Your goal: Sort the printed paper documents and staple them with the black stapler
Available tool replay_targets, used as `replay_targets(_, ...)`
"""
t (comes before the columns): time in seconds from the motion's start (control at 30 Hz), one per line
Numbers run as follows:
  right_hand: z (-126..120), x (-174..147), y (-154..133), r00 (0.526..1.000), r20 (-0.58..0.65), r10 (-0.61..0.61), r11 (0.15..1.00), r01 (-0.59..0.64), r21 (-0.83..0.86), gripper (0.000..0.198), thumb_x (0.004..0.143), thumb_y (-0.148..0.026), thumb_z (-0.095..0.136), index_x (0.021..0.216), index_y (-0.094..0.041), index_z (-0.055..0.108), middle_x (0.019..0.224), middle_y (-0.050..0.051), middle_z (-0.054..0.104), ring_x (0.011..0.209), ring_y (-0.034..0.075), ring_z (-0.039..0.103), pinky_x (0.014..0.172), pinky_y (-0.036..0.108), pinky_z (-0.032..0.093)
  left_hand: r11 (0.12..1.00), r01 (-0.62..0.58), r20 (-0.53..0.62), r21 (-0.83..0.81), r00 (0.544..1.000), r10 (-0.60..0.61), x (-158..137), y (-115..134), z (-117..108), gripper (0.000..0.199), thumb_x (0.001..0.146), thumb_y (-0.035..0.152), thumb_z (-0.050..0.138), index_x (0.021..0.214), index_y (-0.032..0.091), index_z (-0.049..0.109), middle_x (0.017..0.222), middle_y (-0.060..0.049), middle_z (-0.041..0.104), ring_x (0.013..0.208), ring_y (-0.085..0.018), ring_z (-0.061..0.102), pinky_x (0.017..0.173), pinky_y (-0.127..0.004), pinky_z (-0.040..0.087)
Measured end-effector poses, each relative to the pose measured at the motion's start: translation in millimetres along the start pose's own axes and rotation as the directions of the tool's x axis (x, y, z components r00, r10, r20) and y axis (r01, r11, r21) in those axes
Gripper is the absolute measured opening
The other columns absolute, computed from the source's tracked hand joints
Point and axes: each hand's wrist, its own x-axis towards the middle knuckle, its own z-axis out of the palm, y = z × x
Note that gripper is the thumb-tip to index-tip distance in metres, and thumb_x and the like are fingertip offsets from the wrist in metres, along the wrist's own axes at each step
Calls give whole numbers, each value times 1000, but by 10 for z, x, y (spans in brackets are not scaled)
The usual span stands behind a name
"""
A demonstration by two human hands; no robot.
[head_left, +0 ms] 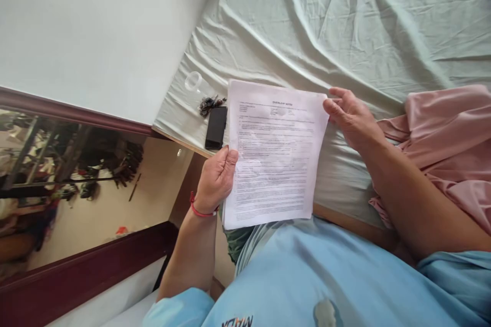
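Observation:
A stack of printed paper sheets (274, 158), headed "Overleaf Notes", is held up between my two hands, its text facing me. My left hand (218, 176) grips the left edge with the thumb on top; its other fingers are hidden behind the paper. A red thread bracelet (203, 209) circles that wrist. At the upper right corner, my right hand (355, 117) pinches the sheets between thumb and fingers. Just beyond the left edge of the paper lies a black smartphone (216, 129) on the bed sheet.
Beside the phone are a dark tangled cable (209, 104) and a clear plastic container (194, 82). A pink cloth (448, 138) lies to the right on the wrinkled pale green bed sheet (364, 20). A wall (95, 25) and a dark-framed mirror (153, 179) stand at the left.

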Motion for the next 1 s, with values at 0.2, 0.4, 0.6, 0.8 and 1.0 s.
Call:
replay_targets(0.2, 37, -130, -124, 934, 294, 201, 926, -279, 253, 53, 67, -64, 95, 100, -25, 79, 105, 10, 82, 107, 34, 77, 90, 47, 65, 901, 112, -49, -419, 988, -145, -33, -214, 461, 47, 103, 63, 59, 110, 20, 77, 106, -9, 80, 100, -26, 74, 89, -36, 59)
replay_targets(0.4, 13, -96, 3, 936, 206, 286, 923, -326, 202, 42, 63, -56, 100, 84, -24, 81, 89, 9, 82, 87, 32, 80, 79, 47, 68, 785, 177, 10, -594, 977, -212, -125, -433, 948, 48, 100, 65, 63, 114, 21, 75, 119, -9, 80, 117, -27, 73, 104, -39, 57)
replay_targets(0.6, 37, -75, 44, 939, 175, 295, 936, -321, 141, 39, 63, -58, 99, 78, -25, 82, 81, 8, 81, 75, 31, 78, 68, 45, 68, 620, 187, 36, -762, 968, -247, -53, -392, 959, 50, 94, 68, 69, 103, 19, 74, 109, -9, 81, 116, -28, 73, 101, -40, 59)
replay_targets(0.8, 41, -112, 29, 942, 218, 254, 958, -276, 79, 42, 64, -60, 98, 81, -24, 83, 85, 8, 82, 75, 30, 78, 67, 43, 67, 501, 126, -19, -856, 962, -274, 278, -337, 989, 52, 91, 71, 71, 108, 21, 70, 119, -9, 80, 126, -29, 71, 108, -42, 58)
replay_targets(1.0, -16, -123, 47, 947, 244, 208, 970, -231, 71, 41, 72, -61, 94, 92, -26, 85, 98, 6, 84, 87, 30, 80, 71, 39, 67, 599, 100, -83, -794, 959, -271, 316, -360, 1143, 53, 92, 70, 71, 113, 21, 71, 124, -9, 79, 125, -27, 71, 110, -40, 55)
